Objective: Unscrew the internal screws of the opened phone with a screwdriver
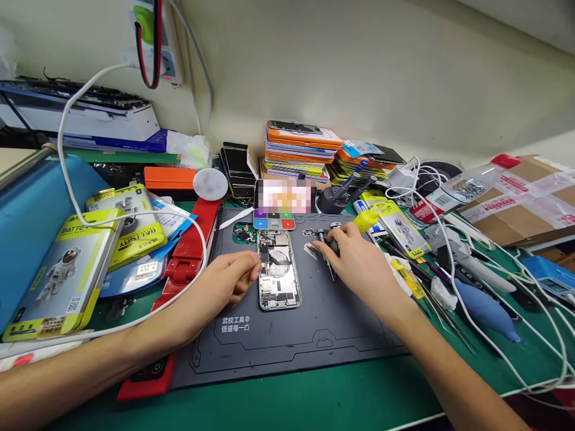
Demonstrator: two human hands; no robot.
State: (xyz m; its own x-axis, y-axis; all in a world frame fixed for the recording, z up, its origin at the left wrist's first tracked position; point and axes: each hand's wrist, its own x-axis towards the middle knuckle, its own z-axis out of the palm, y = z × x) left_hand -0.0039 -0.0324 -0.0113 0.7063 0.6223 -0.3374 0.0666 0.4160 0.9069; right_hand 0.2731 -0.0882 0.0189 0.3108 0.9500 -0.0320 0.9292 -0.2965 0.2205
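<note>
An opened phone (279, 269) lies on the dark grey work mat (287, 344), its inner parts and a round silver coil showing. My left hand (233, 276) is closed at the phone's left edge, thumb and fingers curled together; whether anything is between them is hidden. To the right of the phone, my right hand (353, 254) reaches down with its fingers closed around a slim screwdriver (331, 268), mostly covered by the hand. Another small screwdriver (320, 234) is by its fingertips. Small metal parts (309, 250) lie on the mat just left of that hand.
Behind the phone stand a lit phone screen (285, 196) and a black tool holder (332, 200). Battery packs (63, 269) and a red clamp-like bar (191, 251) lie left. Tweezers, a blue blower (485, 311) and white cables (449, 239) crowd the right.
</note>
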